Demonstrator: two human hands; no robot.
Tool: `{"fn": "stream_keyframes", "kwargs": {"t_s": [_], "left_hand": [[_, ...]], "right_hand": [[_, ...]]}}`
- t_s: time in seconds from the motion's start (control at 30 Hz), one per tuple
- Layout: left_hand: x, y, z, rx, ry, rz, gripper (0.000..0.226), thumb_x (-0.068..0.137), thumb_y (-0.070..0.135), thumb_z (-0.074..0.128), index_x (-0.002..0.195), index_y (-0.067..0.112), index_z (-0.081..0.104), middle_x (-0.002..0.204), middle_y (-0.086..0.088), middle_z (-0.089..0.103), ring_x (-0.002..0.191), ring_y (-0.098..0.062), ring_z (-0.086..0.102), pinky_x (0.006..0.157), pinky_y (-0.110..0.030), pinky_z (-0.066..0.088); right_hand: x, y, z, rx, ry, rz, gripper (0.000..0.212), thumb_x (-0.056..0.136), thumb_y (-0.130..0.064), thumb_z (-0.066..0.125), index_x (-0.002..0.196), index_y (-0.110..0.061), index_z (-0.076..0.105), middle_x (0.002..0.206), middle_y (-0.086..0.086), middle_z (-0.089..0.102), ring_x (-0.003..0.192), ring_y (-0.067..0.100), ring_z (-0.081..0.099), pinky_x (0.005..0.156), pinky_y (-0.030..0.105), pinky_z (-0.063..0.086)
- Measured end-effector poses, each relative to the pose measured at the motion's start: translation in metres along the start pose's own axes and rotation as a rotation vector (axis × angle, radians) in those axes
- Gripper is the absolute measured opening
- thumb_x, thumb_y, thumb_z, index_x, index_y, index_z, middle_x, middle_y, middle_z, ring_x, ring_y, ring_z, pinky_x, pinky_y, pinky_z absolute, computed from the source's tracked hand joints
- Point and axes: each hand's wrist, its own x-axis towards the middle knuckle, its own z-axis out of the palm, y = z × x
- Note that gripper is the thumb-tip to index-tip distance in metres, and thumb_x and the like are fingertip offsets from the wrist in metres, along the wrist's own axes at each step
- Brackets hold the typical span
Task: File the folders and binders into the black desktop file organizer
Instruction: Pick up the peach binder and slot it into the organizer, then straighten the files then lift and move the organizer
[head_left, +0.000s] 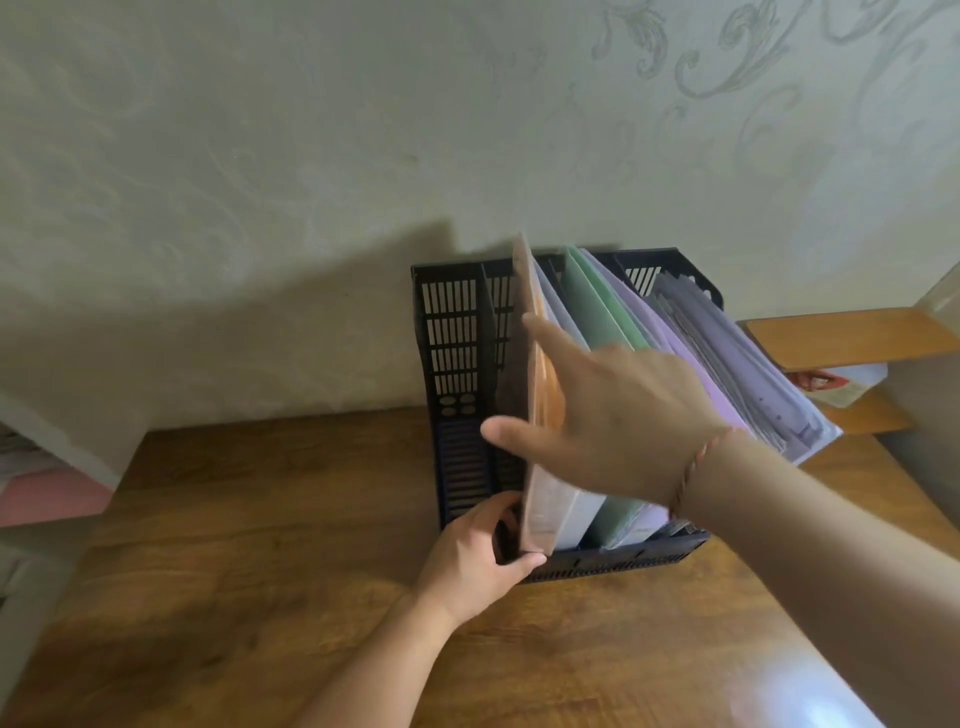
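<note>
The black file organizer stands on the wooden table against the wall. Its left slot is empty. An orange-brown folder stands upright in the second slot, beside a pale grey folder, a green folder and purple folders that lean right. My left hand grips the folder's lower front corner at the organizer's front edge. My right hand lies over the folder's top edge, thumb on its left face, fingers stretched along its right side.
The wooden table spreads to the front and left. A wooden shelf with a small printed packet under it is at the right. Pink and white papers lie at the left edge. The wall is close behind.
</note>
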Motion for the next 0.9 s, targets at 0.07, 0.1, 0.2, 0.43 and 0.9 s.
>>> {"fn": "stream_keyframes", "kwargs": {"t_s": [0.07, 0.1, 0.2, 0.43, 0.9], "left_hand": [[0.0, -0.001, 0.001, -0.006, 0.004, -0.014, 0.058, 0.071, 0.063, 0.071, 0.121, 0.052, 0.045, 0.104, 0.033, 0.061, 0.1, 0.012, 0.058, 0.082, -0.009, 0.049], [0.001, -0.001, 0.001, -0.006, 0.004, -0.019, 0.058, 0.07, 0.064, 0.071, 0.12, 0.052, 0.045, 0.103, 0.033, 0.061, 0.099, 0.012, 0.058, 0.081, -0.01, 0.05], [0.001, -0.001, 0.0, -0.002, 0.001, -0.016, 0.064, 0.068, 0.068, 0.07, 0.123, 0.05, 0.042, 0.102, 0.031, 0.061, 0.098, 0.011, 0.058, 0.078, -0.003, 0.046], [0.0, 0.0, 0.0, 0.035, -0.047, -0.012, 0.067, 0.067, 0.069, 0.065, 0.125, 0.05, 0.039, 0.107, 0.025, 0.065, 0.094, 0.007, 0.06, 0.072, 0.001, 0.043], [-0.002, 0.061, -0.031, 0.056, 0.374, 0.364, 0.103, 0.072, 0.06, 0.075, 0.149, 0.032, 0.014, 0.153, 0.007, 0.021, 0.116, -0.002, 0.049, 0.08, -0.011, 0.047]], "right_hand": [[-0.008, -0.001, 0.007, -0.005, -0.018, -0.031, 0.074, 0.072, -0.08, 0.026, 0.132, -0.036, 0.036, 0.059, -0.011, 0.041, 0.078, 0.021, 0.055, 0.062, 0.032, 0.042], [-0.008, 0.0, 0.008, 0.025, -0.033, -0.039, 0.063, 0.074, -0.072, 0.033, 0.125, -0.036, 0.044, 0.061, -0.011, 0.044, 0.087, 0.02, 0.054, 0.073, 0.036, 0.042], [-0.003, 0.004, 0.006, -0.004, 0.036, -0.047, 0.038, 0.07, -0.048, 0.045, 0.099, -0.028, 0.06, 0.062, -0.008, 0.053, 0.083, 0.019, 0.052, 0.087, 0.038, 0.036], [0.001, 0.009, 0.018, -0.023, 0.137, -0.115, 0.043, 0.068, -0.035, 0.04, 0.095, -0.021, 0.071, 0.074, 0.002, 0.069, 0.117, 0.017, 0.052, 0.113, 0.045, 0.007], [-0.049, 0.052, 0.025, -0.043, 0.173, -0.179, 0.07, 0.088, -0.07, 0.03, 0.129, -0.02, 0.055, 0.121, -0.002, 0.064, 0.12, 0.021, 0.054, 0.107, 0.059, 0.029]]}}
